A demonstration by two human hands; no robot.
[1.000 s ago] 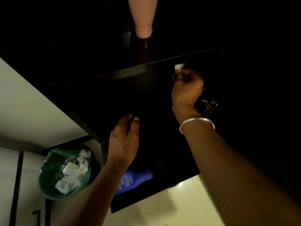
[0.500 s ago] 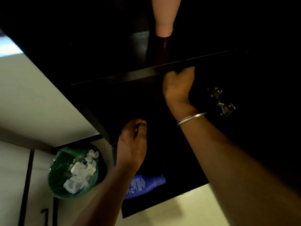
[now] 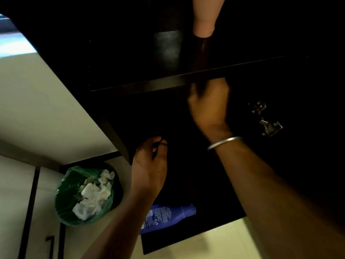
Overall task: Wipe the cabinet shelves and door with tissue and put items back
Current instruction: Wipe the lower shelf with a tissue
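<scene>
Dark cabinet shelf (image 3: 141, 85) runs across the middle, front edge lit; everything placed off it. Right hand (image 3: 210, 107) is up against the shelf's front edge near its right end, fingers curled over the edge, blurred; tissue not visible in it, so cannot tell if it holds anything. Silver bangle (image 3: 224, 142) on the right wrist, below the shelf. Left hand (image 3: 149, 165) sits well below the shelf, at the dark cabinet door (image 3: 112, 133) corner, thumb and fingers curled round the door's edge, gripping it. Pink bottle (image 3: 204, 17) stands on the shelf, above and just behind the right hand. Metal hinge (image 3: 265, 118) below the shelf, right of the right hand. Blue bottle (image 3: 168, 215) lies on its side far below the shelf, under the left forearm. Green-lined bin (image 3: 84, 197) with crumpled used tissues (image 3: 93, 197) sits on the floor, below-left of the shelf, left of the left arm.
</scene>
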